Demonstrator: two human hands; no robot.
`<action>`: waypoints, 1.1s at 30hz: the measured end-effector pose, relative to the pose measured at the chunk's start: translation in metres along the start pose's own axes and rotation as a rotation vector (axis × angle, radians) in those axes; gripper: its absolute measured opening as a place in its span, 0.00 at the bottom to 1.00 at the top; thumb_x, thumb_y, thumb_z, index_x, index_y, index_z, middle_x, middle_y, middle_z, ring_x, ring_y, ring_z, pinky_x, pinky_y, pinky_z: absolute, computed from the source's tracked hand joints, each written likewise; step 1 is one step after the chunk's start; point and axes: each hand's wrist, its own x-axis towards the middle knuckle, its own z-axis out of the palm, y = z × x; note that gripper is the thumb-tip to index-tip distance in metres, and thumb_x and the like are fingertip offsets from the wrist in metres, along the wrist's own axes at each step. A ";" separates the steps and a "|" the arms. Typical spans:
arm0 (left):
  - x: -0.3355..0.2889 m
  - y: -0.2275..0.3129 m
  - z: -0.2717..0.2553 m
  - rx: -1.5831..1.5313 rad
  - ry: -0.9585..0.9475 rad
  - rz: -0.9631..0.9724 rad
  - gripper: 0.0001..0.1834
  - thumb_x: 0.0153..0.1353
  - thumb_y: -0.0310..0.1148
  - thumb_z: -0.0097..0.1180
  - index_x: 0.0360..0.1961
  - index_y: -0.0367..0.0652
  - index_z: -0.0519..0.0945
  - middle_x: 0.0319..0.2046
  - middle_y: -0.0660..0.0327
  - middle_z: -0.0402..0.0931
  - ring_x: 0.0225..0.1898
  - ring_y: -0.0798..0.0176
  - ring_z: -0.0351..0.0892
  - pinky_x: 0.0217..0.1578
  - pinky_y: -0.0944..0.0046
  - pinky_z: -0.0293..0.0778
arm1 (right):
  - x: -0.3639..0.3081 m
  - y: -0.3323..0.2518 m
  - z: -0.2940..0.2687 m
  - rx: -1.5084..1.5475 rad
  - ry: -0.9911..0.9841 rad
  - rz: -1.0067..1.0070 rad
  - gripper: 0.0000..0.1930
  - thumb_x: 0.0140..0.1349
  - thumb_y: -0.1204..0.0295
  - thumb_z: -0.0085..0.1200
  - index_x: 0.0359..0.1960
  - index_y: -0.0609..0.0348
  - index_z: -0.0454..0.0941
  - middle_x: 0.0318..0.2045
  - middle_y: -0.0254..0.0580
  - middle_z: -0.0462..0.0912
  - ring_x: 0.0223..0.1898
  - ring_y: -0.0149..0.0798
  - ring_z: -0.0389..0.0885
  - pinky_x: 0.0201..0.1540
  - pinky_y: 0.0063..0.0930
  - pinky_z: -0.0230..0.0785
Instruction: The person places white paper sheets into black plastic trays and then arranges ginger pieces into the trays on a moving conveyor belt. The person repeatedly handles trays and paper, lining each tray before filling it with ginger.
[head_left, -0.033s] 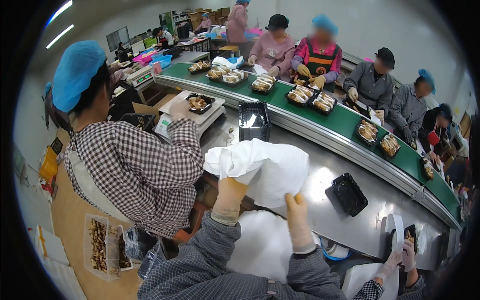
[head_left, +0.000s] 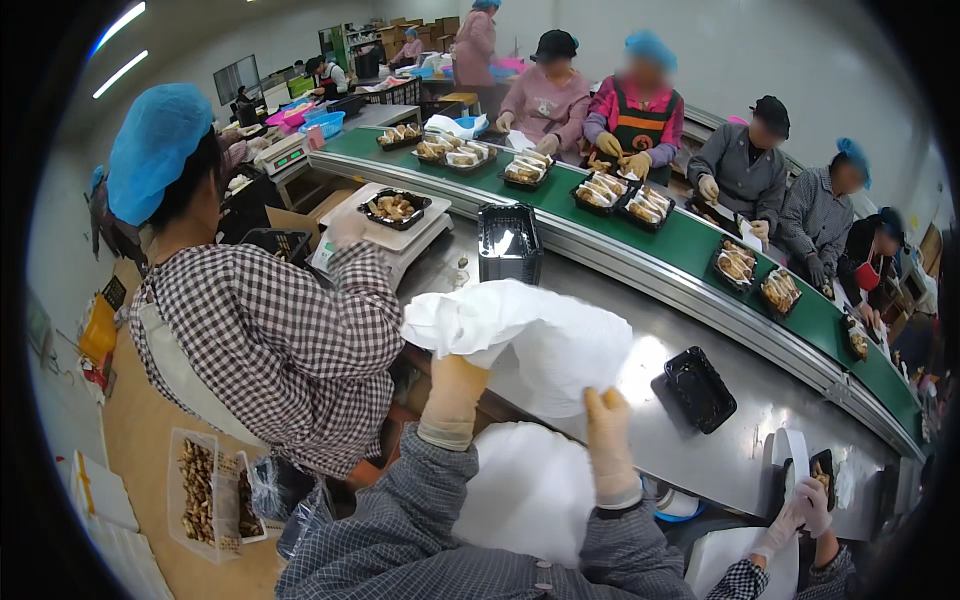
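Note:
A white cloth-like sheet (head_left: 575,345) hangs bunched and draped between my two gloved hands, over the near edge of the steel table. My left hand (head_left: 458,390) reaches up under its bunched left end; the fold hides the fingers, which seem closed in it. At the lower right edge of the sheet, my right hand (head_left: 607,435) pinches the material between thumb and fingers. Below, between my forearms, lies a smooth white surface (head_left: 525,490). Just past the sheet stand nested black plastic trays (head_left: 508,245).
An upturned-looking black tray (head_left: 698,390) rests on the steel table (head_left: 600,265). Beyond runs a green conveyor (head_left: 555,185) with mushroom-filled trays. To my left, a co-worker in checks (head_left: 270,340) reaches toward a tray of mushrooms (head_left: 394,208) on a scale. Another person's gloved hands (head_left: 800,515) work at lower right.
My right hand has shifted slightly right, and the white sheet now spreads wider that way. The left co-worker's hand has drawn back a little from the tray on the scale.

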 end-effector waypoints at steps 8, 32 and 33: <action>-0.021 -0.068 -0.019 -0.362 -0.057 -0.137 0.19 0.67 0.29 0.55 0.58 0.36 0.74 0.50 0.55 0.79 0.49 0.56 0.80 0.52 0.61 0.76 | -0.021 -0.031 -0.100 -0.472 -0.353 0.132 0.15 0.60 0.75 0.54 0.48 0.68 0.80 0.39 0.42 0.84 0.38 0.29 0.80 0.40 0.20 0.70; -0.003 0.067 -0.004 -0.898 -0.551 -0.506 0.28 0.56 0.38 0.66 0.55 0.34 0.77 0.42 0.55 0.84 0.41 0.64 0.82 0.44 0.64 0.76 | 0.007 -0.028 0.008 -0.390 -0.310 -0.035 0.18 0.64 0.70 0.56 0.52 0.70 0.75 0.42 0.43 0.82 0.42 0.34 0.80 0.44 0.27 0.71; -0.003 0.066 -0.004 -0.863 -0.592 -0.474 0.32 0.55 0.39 0.67 0.59 0.34 0.74 0.43 0.53 0.83 0.42 0.62 0.82 0.44 0.64 0.76 | 0.006 -0.029 0.009 -0.330 -0.208 -0.020 0.18 0.65 0.70 0.55 0.52 0.70 0.74 0.43 0.44 0.82 0.43 0.34 0.79 0.44 0.27 0.71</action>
